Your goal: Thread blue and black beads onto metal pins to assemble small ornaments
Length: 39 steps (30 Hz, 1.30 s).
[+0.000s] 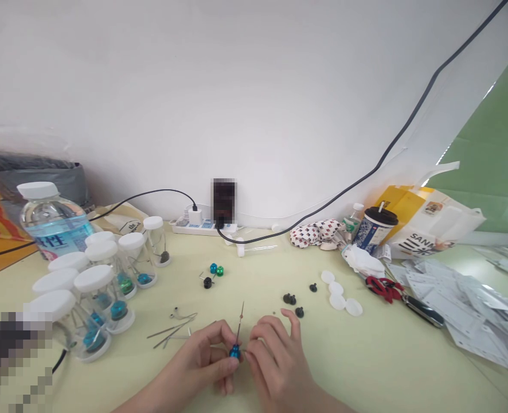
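Between the thumb and fingers of my left hand (204, 358) is a small blue metal knob (235, 351). A thin metal rod (239, 328) rises from it, nearly upright, with a small reddish bead partway up. Close to the knob's right side is my right hand (280, 358), its thumb and index fingertips pinched together. A tiny thin piece seems to show at those fingertips, too small to name. Left of my hands lie several thin metal rods (172, 330), some with looped ends. Further back sit a blue knob (213, 268), a green knob (220, 271) and a black knob (207, 282).
Clear jars with white lids (94, 277) crowd the left, before a large bottle (56, 226). Black screw-like pieces (299, 312) and white discs (337, 300) lie right of centre. Red-handled pliers (385, 288), a cup (374, 229) and flat packets (460, 321) are farther right. A power strip (202, 226) lies by the wall.
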Motion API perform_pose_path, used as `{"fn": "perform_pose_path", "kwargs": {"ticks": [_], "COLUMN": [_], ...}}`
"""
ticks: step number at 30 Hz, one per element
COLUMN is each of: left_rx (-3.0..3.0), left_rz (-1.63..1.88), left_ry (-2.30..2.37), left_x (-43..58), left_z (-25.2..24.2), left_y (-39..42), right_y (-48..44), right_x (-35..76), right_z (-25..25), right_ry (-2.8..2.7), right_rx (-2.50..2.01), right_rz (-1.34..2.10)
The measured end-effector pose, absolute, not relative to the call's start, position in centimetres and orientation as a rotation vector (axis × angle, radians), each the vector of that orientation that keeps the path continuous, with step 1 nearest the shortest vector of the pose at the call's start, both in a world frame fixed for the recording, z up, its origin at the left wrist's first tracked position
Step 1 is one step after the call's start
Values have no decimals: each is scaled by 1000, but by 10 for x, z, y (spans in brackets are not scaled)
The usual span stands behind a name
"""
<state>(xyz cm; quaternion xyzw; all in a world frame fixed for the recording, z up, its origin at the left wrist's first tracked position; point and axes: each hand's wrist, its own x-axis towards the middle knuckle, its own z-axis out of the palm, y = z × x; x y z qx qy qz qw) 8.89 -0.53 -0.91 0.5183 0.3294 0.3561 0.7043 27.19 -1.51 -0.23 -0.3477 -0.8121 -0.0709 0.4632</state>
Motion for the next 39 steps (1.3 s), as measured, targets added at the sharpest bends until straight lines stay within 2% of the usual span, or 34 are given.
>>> {"fn": "perform_pose_path", "kwargs": {"ticks": [39], "left_rx": [1161], "left_rz": [766], "left_ry": [755], "left_x": [88], "left_z": [-8], "left_y": [-7], "right_y": [-12], "right_x": [275], "right_z": [-18], "right_ry": [-2052], "right_rx": [-883], "right_rz": [-135]}}
